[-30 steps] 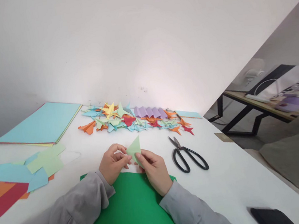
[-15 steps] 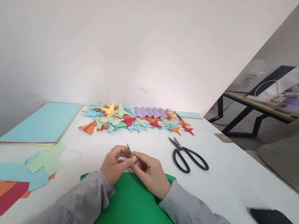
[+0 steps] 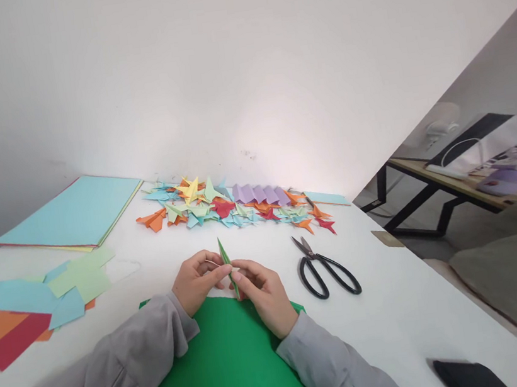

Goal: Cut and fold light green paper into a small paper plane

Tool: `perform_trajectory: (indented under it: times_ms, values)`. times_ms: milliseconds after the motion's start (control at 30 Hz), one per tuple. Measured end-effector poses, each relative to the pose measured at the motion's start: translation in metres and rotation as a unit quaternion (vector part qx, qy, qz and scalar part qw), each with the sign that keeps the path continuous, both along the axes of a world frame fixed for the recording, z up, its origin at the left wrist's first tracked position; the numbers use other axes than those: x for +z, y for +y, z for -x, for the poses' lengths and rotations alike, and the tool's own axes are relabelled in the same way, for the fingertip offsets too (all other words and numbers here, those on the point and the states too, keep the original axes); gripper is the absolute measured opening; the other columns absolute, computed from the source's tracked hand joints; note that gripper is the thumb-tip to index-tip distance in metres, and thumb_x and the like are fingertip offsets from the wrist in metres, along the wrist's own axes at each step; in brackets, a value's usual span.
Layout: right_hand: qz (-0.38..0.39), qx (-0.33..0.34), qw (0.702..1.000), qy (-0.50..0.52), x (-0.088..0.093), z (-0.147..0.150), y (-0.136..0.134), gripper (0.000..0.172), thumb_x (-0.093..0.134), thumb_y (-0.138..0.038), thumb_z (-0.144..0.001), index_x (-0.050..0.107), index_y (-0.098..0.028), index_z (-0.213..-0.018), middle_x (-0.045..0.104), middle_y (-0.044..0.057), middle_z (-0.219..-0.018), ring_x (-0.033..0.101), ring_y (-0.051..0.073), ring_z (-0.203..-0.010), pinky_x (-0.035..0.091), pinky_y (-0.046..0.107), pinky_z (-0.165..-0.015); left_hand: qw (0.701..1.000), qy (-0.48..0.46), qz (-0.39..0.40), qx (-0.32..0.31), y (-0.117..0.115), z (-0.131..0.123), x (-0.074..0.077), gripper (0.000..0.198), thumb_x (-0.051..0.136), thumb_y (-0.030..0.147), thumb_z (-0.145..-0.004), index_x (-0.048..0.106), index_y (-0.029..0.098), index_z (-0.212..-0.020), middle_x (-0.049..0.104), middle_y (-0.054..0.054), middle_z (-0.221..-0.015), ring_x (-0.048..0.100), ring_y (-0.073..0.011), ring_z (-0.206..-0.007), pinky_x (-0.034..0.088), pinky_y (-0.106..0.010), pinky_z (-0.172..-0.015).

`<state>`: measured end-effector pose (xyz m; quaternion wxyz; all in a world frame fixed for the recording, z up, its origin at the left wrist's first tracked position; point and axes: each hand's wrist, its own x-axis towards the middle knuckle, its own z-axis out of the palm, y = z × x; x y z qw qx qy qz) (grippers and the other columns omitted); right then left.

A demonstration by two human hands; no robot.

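A small folded piece of green paper (image 3: pixel 223 253) stands upright between my hands, its narrow point upward. My left hand (image 3: pixel 200 282) pinches it from the left, thumb and fingers pressed together. From the right, my right hand (image 3: pixel 263 294) grips its lower part between thumb and fingers. Most of the paper's lower end is covered by my fingers. Both hands are just above the near part of the white table, over the edge of a green cloth (image 3: pixel 224 363).
Folded paper shapes (image 3: pixel 222 208) in several colours lie along the wall. Black-handled scissors (image 3: pixel 318 268) rest right of my hands. Loose paper pieces (image 3: pixel 19 326) and a stack of coloured sheets (image 3: pixel 73 211) are on the left. A black flat object (image 3: pixel 468 375) lies at the front right.
The folded green paper now shows more of its length above my fingers. My right thumb has shifted up along it, and my left fingers have spread slightly.
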<state>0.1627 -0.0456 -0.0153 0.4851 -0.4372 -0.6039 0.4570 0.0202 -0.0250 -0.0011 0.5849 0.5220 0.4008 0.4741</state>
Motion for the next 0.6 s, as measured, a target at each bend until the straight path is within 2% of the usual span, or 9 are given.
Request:
perform_trajectory:
  times_ms: [600]
  values:
    - [0.015, -0.005, 1.000, 0.008, 0.0019, 0.0006, -0.0006, 0.027, 0.053, -0.038, -0.076, 0.058, -0.016, -0.090, 0.054, -0.001, -0.056, 0.048, 0.011, -0.047, 0.041, 0.025, -0.047, 1.000, 0.004, -0.004, -0.004, 0.0020, 0.0001, -0.0026, 0.025, 0.065, 0.035, -0.062, 0.051, 0.014, -0.068, 0.051, 0.003, -0.060, 0.051, -0.0089, -0.052, 0.045, -0.023, -0.050]
